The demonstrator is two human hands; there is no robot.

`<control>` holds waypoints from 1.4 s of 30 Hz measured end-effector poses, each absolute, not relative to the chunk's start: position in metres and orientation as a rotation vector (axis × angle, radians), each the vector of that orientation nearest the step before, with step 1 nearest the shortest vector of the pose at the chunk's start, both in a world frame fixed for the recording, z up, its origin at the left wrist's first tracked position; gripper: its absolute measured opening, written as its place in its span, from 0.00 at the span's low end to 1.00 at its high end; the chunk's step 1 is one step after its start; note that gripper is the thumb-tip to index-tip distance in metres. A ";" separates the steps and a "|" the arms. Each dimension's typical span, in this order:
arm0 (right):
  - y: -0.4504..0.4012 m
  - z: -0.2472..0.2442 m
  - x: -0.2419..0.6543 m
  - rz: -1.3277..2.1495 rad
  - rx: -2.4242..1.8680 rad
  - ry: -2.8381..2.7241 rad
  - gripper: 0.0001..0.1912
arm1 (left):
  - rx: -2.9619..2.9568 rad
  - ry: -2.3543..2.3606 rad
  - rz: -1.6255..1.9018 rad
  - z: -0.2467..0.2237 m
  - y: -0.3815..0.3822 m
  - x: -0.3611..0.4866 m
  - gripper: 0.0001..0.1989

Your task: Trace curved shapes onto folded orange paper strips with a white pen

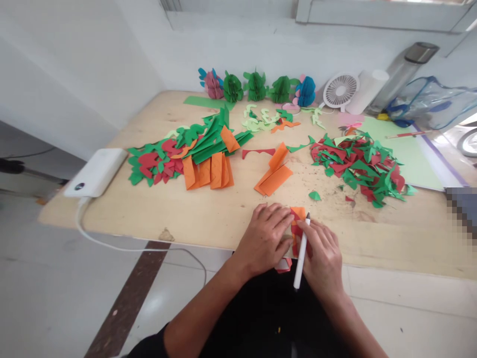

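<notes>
My left hand lies over the left side of a red piece on an orange paper at the table's front edge, its fingers held together and pressing down. My right hand holds a white pen between thumb and fingers, dark tip upward, and rests on the right side of the same papers. Just below my left hand sits a small red-edged stack. Folded orange papers lie ahead of my hands.
Cut red and green shapes, folded green strips and orange papers lie left. A scrap heap lies right. Paper figures, a fan and a bottle stand behind. A power bank trails a cable.
</notes>
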State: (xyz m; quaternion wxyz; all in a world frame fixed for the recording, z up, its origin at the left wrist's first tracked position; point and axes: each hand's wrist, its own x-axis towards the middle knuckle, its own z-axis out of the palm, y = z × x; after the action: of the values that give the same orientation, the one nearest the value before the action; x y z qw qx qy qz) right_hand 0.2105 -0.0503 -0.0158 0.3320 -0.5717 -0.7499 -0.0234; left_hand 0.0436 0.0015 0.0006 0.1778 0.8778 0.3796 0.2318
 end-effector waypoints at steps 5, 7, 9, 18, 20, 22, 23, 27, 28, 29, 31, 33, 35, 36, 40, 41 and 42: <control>-0.050 -0.016 0.211 -0.062 -1.502 -1.962 0.17 | 2.483 1.073 0.636 0.002 0.002 0.043 0.20; -0.050 -0.016 0.211 -0.067 -1.507 -1.963 0.17 | 2.483 1.075 0.634 0.003 0.002 0.043 0.20; -0.050 -0.016 0.210 -0.074 -1.506 -1.964 0.17 | 2.483 1.078 0.636 0.003 0.002 0.043 0.20; -0.050 -0.016 0.211 -0.084 -1.496 -1.988 0.15 | 2.467 1.079 0.624 0.002 0.001 0.042 0.21; -0.050 -0.016 0.211 -0.085 -1.499 -1.985 0.15 | 2.471 1.081 0.623 0.002 0.001 0.042 0.21; -0.050 -0.016 0.211 -0.087 -1.503 -1.982 0.15 | 2.477 1.086 0.623 0.002 0.001 0.043 0.21; -0.050 -0.016 0.211 -0.088 -1.503 -1.979 0.15 | 2.480 1.088 0.622 0.002 0.001 0.043 0.21; -0.050 -0.015 0.210 -0.077 -1.499 -1.971 0.16 | 2.495 1.092 0.614 0.002 0.001 0.043 0.21; -0.050 -0.015 0.210 -0.074 -1.501 -1.970 0.16 | 2.498 1.091 0.614 0.002 0.001 0.042 0.21; -0.050 -0.014 0.210 -0.071 -1.503 -1.969 0.16 | 2.502 1.090 0.614 0.001 0.001 0.042 0.21; -0.050 -0.014 0.210 -0.067 -1.507 -1.967 0.16 | 2.508 1.085 0.612 0.001 0.001 0.042 0.22; -0.050 -0.014 0.210 -0.059 -1.507 -1.967 0.16 | 2.516 1.079 0.611 0.002 0.001 0.042 0.22; -0.050 -0.014 0.210 -0.054 -1.509 -1.963 0.16 | 2.529 1.070 0.606 0.002 0.000 0.041 0.22; -0.050 -0.013 0.210 -0.056 -1.509 -1.962 0.16 | 2.535 1.065 0.604 0.002 0.000 0.041 0.22; -0.049 -0.012 0.209 -0.083 -1.512 -1.967 0.15 | 2.543 1.070 0.583 0.001 0.000 0.042 0.22; -0.049 -0.012 0.209 -0.092 -1.513 -1.969 0.15 | 2.540 1.074 0.574 0.001 0.000 0.043 0.22; -0.049 -0.012 0.209 -0.098 -1.513 -1.971 0.15 | 2.535 1.076 0.564 0.001 0.000 0.043 0.21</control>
State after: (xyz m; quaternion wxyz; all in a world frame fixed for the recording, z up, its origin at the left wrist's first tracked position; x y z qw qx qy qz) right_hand 0.2092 -0.0490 -0.0120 0.3216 -0.5761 -0.7505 -0.0375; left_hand 0.0428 0.0000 0.0009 0.1644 0.8895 0.3777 0.1979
